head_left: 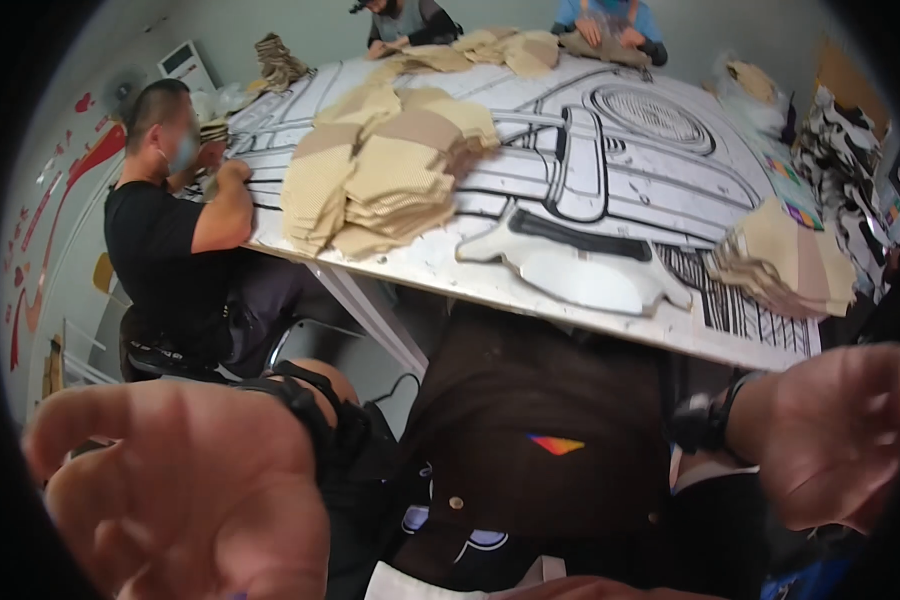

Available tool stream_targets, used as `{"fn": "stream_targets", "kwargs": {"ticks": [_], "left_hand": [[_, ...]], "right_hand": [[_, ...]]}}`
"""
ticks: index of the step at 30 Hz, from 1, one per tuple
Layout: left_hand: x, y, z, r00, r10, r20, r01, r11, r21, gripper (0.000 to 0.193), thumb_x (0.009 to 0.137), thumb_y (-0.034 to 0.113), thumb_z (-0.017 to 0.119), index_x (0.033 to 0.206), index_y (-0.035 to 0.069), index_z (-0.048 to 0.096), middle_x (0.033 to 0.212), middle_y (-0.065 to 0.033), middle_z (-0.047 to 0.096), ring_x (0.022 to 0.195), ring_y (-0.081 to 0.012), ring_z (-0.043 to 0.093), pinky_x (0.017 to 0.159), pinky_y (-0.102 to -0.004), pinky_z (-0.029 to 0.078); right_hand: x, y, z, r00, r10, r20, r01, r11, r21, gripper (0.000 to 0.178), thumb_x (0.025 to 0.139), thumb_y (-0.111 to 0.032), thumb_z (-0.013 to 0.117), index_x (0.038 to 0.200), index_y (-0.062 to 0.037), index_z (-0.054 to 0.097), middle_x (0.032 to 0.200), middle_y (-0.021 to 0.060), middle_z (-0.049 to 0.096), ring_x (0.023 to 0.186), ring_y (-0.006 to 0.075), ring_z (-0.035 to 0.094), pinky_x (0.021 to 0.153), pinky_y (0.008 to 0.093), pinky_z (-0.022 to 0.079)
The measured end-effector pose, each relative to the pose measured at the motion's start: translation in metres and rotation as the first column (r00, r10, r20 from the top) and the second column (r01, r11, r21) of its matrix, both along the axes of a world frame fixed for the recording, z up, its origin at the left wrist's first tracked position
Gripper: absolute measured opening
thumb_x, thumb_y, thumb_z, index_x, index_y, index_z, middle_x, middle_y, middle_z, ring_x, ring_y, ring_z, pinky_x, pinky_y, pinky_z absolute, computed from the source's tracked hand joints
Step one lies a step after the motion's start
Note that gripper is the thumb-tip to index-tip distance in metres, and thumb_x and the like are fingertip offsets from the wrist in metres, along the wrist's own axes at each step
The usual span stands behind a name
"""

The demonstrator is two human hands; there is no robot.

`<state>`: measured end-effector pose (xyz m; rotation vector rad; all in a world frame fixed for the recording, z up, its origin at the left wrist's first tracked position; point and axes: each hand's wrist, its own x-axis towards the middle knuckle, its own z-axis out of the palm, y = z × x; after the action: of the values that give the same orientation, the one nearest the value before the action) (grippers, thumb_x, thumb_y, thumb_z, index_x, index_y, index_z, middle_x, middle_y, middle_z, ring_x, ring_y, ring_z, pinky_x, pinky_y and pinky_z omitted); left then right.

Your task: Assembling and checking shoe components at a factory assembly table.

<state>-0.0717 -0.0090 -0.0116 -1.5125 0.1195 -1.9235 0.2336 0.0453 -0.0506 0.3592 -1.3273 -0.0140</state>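
My left hand (185, 490) is held up close at the lower left, palm showing, fingers loosely bent and apart, with nothing in it. At the right edge my right hand (835, 430) is also raised with its palm in view and no object against it. Its fingers are partly lost at the dark rim. Both hands are off the table. On the near table edge between them lies a flat white shaped piece (585, 275) with a black strip along its top. To its right is a stack of beige and tan cut fabric pieces (785, 255).
The table (670, 180) has black line drawings on white. A large pile of beige fabric pieces (380, 170) covers its left part. At the left sits a person in black (170, 220); two more people work at the far side. Black-and-white cloth (840, 160) heaps up at the right.
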Motion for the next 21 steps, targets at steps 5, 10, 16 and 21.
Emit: {"fn": "stream_targets", "kwargs": {"ticks": [5,10,16,21], "left_hand": [[-0.039,0.05,-0.057,0.893,0.437,0.106,-0.328,0.794,-0.511,0.039,0.078,-0.003,0.054,0.114,-0.002,0.04,0.112,-0.0233,0.053,0.103,-0.0308,0.054,0.091,-0.0361,0.042],[-0.127,0.166,-0.129,0.873,0.402,-0.275,-0.386,0.226,-0.894,0.023,0.08,0.011,0.062,0.101,0.001,0.059,0.095,-0.0144,0.06,0.092,-0.0277,0.058,0.082,-0.0336,0.045],[-0.158,0.237,-0.136,0.797,0.385,-0.465,-0.503,-0.003,-0.864,0.04,0.079,0.028,0.067,0.106,0.001,0.059,0.099,-0.0171,0.061,0.092,-0.0304,0.059,0.08,-0.0356,0.046],[-0.15,0.289,-0.113,0.697,0.227,-0.68,-0.592,-0.352,-0.725,0.062,0.074,0.049,0.068,0.105,-0.004,0.061,0.1,-0.0219,0.064,0.093,-0.0349,0.062,0.081,-0.0382,0.049]], "right_hand": [[-0.023,0.026,-0.063,0.93,-0.351,-0.105,0.312,0.909,-0.277,0.044,0.081,0.005,0.045,0.12,-0.0163,0.047,0.124,0.0127,0.047,0.089,0.0172,0.051,0.074,0.0297,0.043],[-0.014,0.057,-0.121,0.754,-0.479,0.449,0.639,0.694,-0.333,0.05,0.081,0.011,0.047,0.127,-0.0045,0.037,0.125,0.0236,0.042,0.099,0.0254,0.053,0.082,0.0346,0.048],[-0.013,0.069,-0.142,0.651,-0.402,0.644,0.733,0.554,-0.396,0.045,0.078,0.01,0.053,0.121,0.0005,0.042,0.123,0.0215,0.046,0.105,0.0274,0.054,0.09,0.0355,0.044],[-0.023,0.079,-0.142,0.578,-0.416,0.702,0.778,0.54,-0.321,0.043,0.077,0.007,0.057,0.118,0.0002,0.044,0.114,0.0208,0.053,0.104,0.031,0.055,0.089,0.036,0.044]]}}
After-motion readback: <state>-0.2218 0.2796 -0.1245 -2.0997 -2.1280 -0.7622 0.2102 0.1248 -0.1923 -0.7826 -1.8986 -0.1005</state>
